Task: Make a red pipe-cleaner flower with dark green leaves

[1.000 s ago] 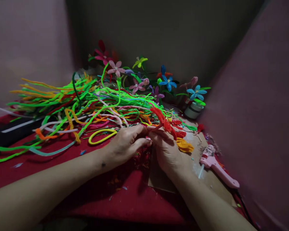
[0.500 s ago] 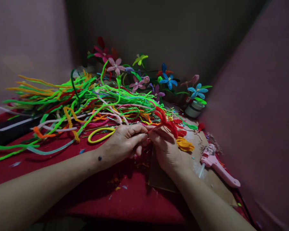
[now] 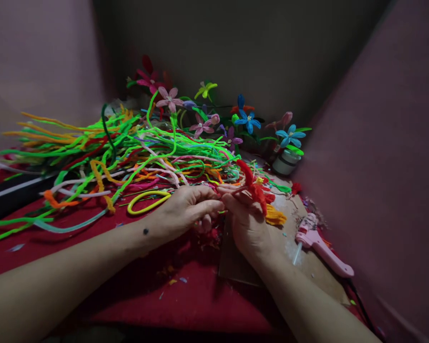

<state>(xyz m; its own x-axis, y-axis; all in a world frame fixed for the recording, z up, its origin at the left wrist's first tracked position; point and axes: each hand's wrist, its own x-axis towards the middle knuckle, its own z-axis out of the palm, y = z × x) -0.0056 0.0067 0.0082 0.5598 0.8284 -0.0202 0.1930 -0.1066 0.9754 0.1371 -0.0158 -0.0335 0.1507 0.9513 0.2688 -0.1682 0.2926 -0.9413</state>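
Observation:
My left hand (image 3: pixel 186 212) and my right hand (image 3: pixel 248 224) meet over the red cloth (image 3: pixel 93 252), fingers pinched together on a red pipe-cleaner flower (image 3: pixel 253 188). The red petals stick up and to the right above my right hand's fingers. Both hands are closed on its stem end. A yellow pipe-cleaner loop (image 3: pixel 148 201) lies just left of my left hand. An orange-yellow bundle (image 3: pixel 275 216) lies right of my right hand.
A large heap of green, orange and pink pipe cleaners (image 3: pixel 110 152) covers the cloth behind my hands. Finished flowers (image 3: pixel 248 121) stand at the back near a small jar (image 3: pixel 285 163). A pink glue gun (image 3: pixel 321 245) lies on cardboard (image 3: pixel 236 267) at the right.
The red flower has turned between my fingers, its petals swinging a little to the right. My hands stay almost in place.

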